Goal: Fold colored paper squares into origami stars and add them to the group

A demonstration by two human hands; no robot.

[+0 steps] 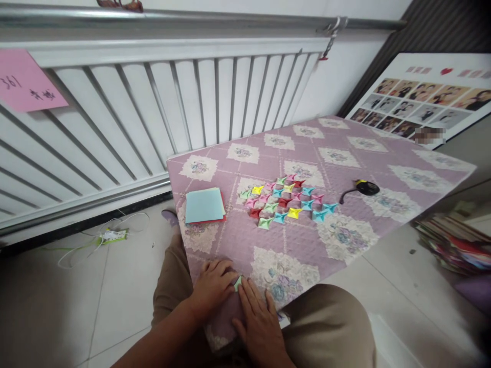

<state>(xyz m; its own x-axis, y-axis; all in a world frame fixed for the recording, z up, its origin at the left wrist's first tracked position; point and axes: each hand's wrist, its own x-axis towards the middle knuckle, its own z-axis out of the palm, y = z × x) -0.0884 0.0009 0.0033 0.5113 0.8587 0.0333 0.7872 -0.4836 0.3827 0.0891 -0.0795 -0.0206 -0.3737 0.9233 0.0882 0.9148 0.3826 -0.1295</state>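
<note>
A small piece of light green folded paper [238,284] lies at the near edge of the table, between my two hands. My left hand [213,285] has its fingers bent and pressed together, with the fingertips on the paper's left side. Stretched out flat, the fingers of my right hand [259,318] touch the paper's right side, and the thumb stands apart. Both hands partly cover the paper. Farther in, several folded paper stars [284,203] in green, pink, red, yellow and blue lie in rows. A stack of square paper sheets [205,205], light blue on top and red beneath, sits at the left.
A lilac floral cloth covers the table [238,245]. On its right part lies a black and yellow object [367,187] with a short cord. A white radiator [215,97] stands behind, and a photo board [425,97] leans at the back right. Cables and a power strip [113,235] lie on the floor.
</note>
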